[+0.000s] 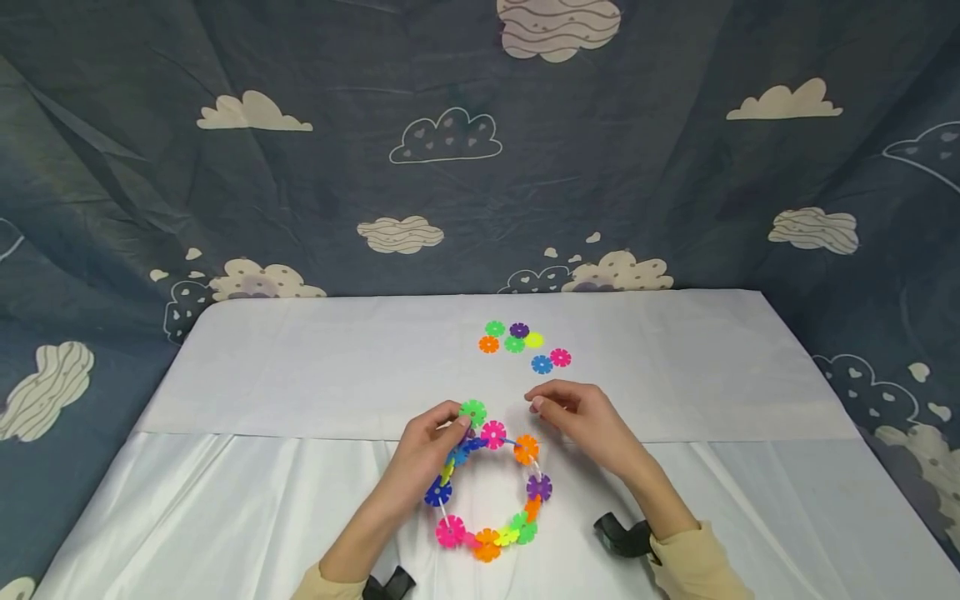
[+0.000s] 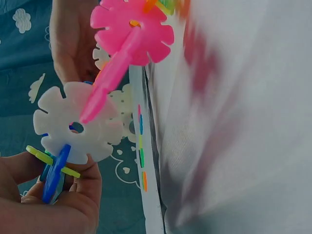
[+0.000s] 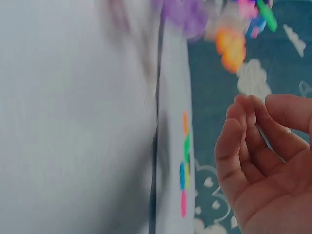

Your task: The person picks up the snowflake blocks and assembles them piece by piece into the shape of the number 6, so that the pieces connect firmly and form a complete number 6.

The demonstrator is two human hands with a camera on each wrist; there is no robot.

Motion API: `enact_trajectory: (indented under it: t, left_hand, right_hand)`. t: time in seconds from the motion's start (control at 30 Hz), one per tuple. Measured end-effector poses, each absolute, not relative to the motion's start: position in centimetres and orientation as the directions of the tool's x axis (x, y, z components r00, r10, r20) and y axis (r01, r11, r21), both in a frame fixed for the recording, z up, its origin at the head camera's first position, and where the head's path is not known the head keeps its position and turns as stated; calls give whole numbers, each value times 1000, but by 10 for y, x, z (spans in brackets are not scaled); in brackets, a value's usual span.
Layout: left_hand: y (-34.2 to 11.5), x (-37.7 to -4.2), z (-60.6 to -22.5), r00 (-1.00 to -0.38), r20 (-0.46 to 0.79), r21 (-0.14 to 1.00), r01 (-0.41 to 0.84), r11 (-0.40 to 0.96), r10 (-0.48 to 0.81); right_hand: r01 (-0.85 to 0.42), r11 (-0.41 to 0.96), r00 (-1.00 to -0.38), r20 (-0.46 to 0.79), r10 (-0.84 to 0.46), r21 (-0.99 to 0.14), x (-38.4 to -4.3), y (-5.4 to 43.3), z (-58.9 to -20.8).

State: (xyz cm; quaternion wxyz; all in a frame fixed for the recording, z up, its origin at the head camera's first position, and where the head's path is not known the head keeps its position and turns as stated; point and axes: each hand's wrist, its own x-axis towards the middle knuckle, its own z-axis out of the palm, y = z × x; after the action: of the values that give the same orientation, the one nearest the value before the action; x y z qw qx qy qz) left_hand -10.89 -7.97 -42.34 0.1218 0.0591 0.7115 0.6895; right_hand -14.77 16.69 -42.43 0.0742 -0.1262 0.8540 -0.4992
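Interlocked snowflake discs (image 1: 487, 546) in pink, orange, green, yellow, purple and blue form a ring held in the air near the front of the table. At its upper left, my left hand (image 1: 423, 454) grips the ring between thumb and fingers, beside a green disc (image 1: 473, 412) standing out at the top. The left wrist view shows those fingers around blue and yellow discs, just below a white disc (image 2: 73, 117). My right hand (image 1: 596, 425) hovers to the right of the ring, fingers loosely bent, nothing between thumb and fingertips.
Several loose snowflake discs, including a blue one (image 1: 542, 364) and a pink one (image 1: 560, 357), lie flat beyond the hands. White cloth covers the table (image 1: 300, 358). Behind it hangs a dark curtain (image 1: 450, 75) with cloud prints. Black straps (image 1: 622, 536) sit by both wrists.
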Motion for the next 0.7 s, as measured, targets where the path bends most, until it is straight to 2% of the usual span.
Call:
enact_trajectory:
  t: [0.27,0.4,0.53,0.7]
  left_hand:
    - [-81,-110,-424,-964,-83,996,-75,41,254]
    - [-81,-111,-425,-965,-85,996,-77,44,248]
    - [-81,-111,-426,-965,-83,996,-78,31,248]
    - [-81,-110,-426,-964,-76,997,-74,19,256]
  right_hand:
    - [-141,652,-979,7,-205,-745,-191,195,-422]
    - [-116,726,-981,-35,-190,-678,-216,207,-424]
    - [-106,754,-971,-96,-219,-648,-236,216,-430]
    - [-175,762,-940,-125,-318,-624,-252,222,-436]
